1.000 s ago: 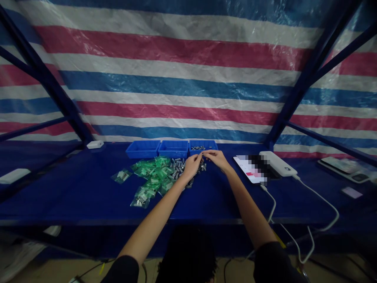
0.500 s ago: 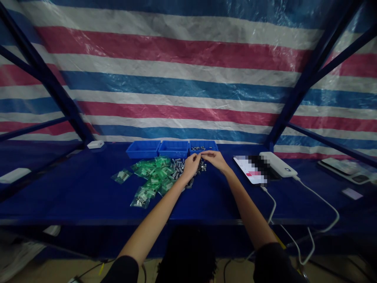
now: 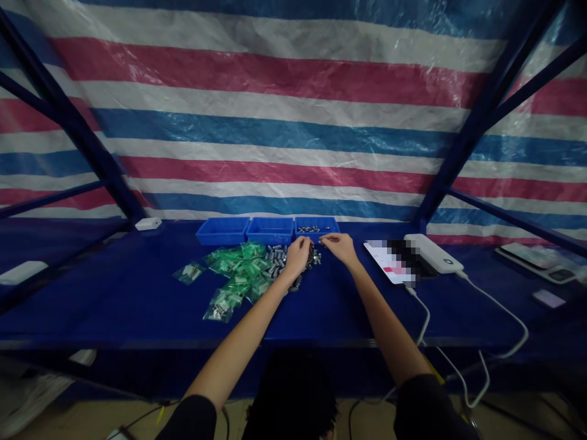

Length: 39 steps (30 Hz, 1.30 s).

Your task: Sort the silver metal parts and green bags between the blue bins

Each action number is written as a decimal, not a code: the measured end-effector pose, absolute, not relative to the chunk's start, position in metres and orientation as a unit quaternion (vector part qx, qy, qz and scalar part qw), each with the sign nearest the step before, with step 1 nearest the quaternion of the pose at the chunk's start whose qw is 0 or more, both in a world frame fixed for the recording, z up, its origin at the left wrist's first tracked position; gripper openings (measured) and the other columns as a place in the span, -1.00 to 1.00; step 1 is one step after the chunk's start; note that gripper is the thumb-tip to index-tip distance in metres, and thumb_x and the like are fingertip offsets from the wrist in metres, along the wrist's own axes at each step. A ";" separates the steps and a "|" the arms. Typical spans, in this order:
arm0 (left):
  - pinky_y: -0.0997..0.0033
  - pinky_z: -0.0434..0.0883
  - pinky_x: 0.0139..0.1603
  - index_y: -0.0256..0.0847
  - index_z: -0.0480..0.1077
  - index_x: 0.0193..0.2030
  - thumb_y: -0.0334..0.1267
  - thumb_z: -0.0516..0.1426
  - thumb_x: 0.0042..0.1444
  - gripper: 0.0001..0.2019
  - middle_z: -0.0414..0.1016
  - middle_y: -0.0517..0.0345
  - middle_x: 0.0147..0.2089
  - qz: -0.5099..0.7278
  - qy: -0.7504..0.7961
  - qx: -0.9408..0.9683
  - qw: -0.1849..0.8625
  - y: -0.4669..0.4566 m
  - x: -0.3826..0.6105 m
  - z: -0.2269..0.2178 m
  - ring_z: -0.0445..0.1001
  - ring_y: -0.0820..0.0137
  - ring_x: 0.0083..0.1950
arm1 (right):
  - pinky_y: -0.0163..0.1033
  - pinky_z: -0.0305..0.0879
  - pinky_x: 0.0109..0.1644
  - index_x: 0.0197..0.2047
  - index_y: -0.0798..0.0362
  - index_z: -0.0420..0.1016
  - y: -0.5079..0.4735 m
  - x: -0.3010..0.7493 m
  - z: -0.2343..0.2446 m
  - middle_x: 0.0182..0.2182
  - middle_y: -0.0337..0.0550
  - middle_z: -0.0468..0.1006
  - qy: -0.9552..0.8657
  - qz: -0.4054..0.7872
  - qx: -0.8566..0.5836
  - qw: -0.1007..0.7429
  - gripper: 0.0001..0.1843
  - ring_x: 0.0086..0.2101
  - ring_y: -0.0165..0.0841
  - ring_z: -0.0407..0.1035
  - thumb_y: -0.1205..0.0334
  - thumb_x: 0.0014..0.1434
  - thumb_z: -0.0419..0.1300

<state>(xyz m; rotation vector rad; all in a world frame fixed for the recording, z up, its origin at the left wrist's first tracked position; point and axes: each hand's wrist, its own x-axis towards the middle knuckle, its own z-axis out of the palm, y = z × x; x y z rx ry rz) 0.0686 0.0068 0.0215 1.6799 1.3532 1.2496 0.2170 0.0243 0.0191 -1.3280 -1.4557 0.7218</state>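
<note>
My left hand [image 3: 298, 255] is over a pile of small grey cylindrical metal parts [image 3: 276, 256], thumb and fingers pinched together. Whatever its fingertips hold is too small to make out. Just to the right, my right hand [image 3: 340, 245] pinches a small shiny metal part [image 3: 320, 242] in front of the right blue bin [image 3: 316, 236]. A gap separates the two hands. Smaller silvery pieces [image 3: 316, 256] lie below and between them. Part of the pile is hidden behind my left hand and forearm.
Green-tinted plastic bags of parts [image 3: 238, 269] lie left of the pile. Two more blue bins, the middle bin [image 3: 269, 237] and left bin [image 3: 223, 235], stand in the row. A phone-like device [image 3: 385, 260], a white power bank [image 3: 433, 253] and cables are at right.
My hands, which met at the fingertips, have moved slightly apart. The left fingers are now more upright, and the right fingers have curled into a pinch.
</note>
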 end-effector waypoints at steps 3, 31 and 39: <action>0.49 0.21 -0.36 -0.21 0.39 -0.42 -0.14 -0.09 0.14 -0.69 0.37 0.20 -0.50 0.479 0.510 0.636 0.326 0.006 0.068 0.022 0.33 0.43 -0.42 | -0.25 0.43 -0.22 -0.29 0.10 0.58 0.025 0.216 0.021 -0.41 -0.12 0.62 -0.579 0.306 -0.540 0.528 -0.76 -0.34 -0.28 0.51 0.20 -0.06 0.22; 0.49 0.23 -0.37 -0.22 0.36 -0.43 -0.17 -0.09 0.12 -0.72 0.35 0.20 -0.50 0.487 0.493 0.634 0.344 0.009 0.067 0.018 0.33 0.44 -0.42 | -0.25 0.34 -0.16 -0.14 0.01 0.56 0.022 0.242 0.010 -0.19 -0.13 0.57 -0.737 0.388 -0.473 0.288 -0.47 -0.24 -0.30 0.40 0.28 -0.30 0.40; 0.49 0.23 -0.38 -0.22 0.38 -0.42 -0.18 -0.07 0.11 -0.73 0.36 0.21 -0.50 0.487 0.499 0.631 0.341 0.008 0.068 0.018 0.33 0.45 -0.44 | -0.28 0.37 -0.23 -0.24 0.05 0.59 0.025 0.240 0.007 -0.33 -0.13 0.60 -0.748 0.353 -0.476 0.299 -0.58 -0.32 -0.33 0.43 0.28 -0.28 0.37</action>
